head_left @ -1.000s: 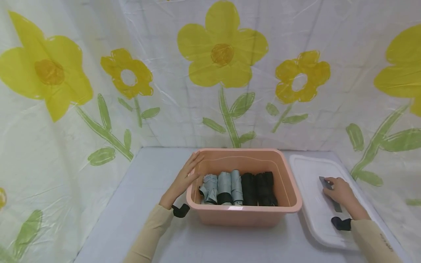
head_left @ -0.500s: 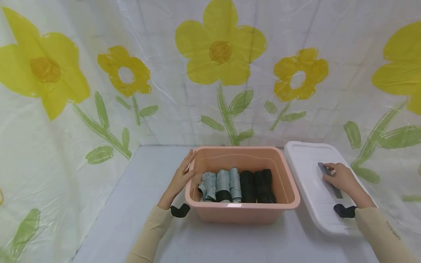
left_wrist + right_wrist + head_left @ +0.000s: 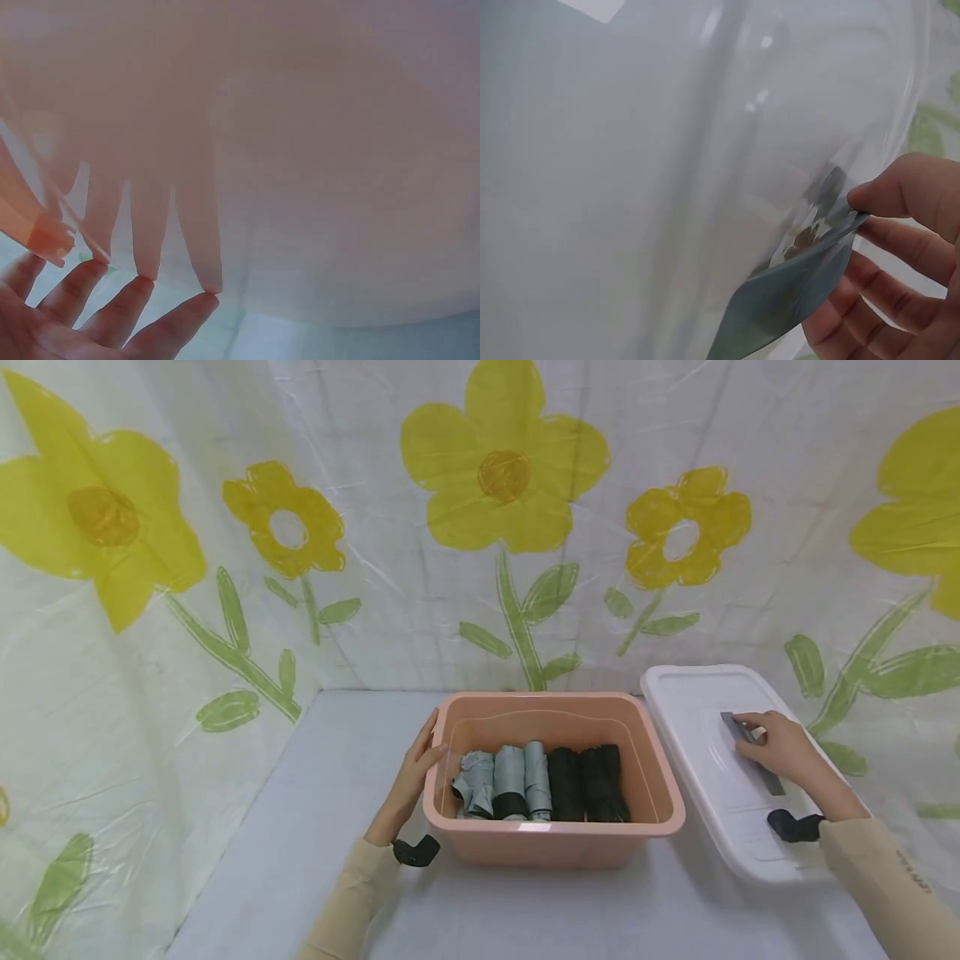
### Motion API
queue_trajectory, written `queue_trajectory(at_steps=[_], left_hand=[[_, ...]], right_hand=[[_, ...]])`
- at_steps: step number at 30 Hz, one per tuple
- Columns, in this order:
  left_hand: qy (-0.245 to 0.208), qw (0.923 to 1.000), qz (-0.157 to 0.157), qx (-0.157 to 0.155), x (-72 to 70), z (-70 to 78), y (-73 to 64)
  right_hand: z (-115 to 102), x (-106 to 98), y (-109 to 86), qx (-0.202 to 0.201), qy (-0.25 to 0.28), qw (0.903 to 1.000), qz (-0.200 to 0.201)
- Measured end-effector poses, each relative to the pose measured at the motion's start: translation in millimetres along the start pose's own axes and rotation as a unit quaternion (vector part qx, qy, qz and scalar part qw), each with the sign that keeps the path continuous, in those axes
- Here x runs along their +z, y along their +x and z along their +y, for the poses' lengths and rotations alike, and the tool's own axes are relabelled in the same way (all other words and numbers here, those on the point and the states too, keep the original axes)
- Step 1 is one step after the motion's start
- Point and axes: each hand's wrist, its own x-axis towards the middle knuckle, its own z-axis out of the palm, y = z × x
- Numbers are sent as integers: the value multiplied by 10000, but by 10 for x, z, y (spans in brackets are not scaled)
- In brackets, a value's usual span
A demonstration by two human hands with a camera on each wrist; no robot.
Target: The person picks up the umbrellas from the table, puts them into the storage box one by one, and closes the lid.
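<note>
A salmon-pink plastic bin [image 3: 540,852] stands on the table, holding light grey-blue rolls [image 3: 510,772] and black rolls [image 3: 566,785] side by side. My left hand [image 3: 408,781] lies along the bin's left side; in the left wrist view its spread, fairly straight fingertips [image 3: 206,300] touch the glossy wall. At the right is a white lid [image 3: 705,777] with a grey handle [image 3: 768,778]. My right hand [image 3: 783,747] pinches that handle between thumb and fingers; the right wrist view shows the handle's strip [image 3: 780,300] bowed up from the lid. The lid hangs tilted beside the bin.
A pale cloth-covered table [image 3: 300,827] spreads around the bin. Behind it hangs a white curtain [image 3: 390,635] printed with yellow flowers. A black wrist mount [image 3: 417,852] sits on the left wrist and another mount [image 3: 793,825] on the right.
My right hand has risen with the lid held by its handle, the lid shifting upward and slightly left in view. My left hand has slid slightly lower along the bin's left side.
</note>
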Motion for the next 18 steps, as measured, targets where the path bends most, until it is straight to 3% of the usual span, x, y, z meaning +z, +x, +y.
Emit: queue_trajectory(at_steps=[10, 18], left_hand=[[-86, 9999, -93, 31, -71, 2, 1], [-214, 9997, -144, -58, -121, -35, 17]], right_hand=[[-66, -189, 104, -479, -179, 9985, 185], [-226, -368, 182, -415, -58, 9986, -312]])
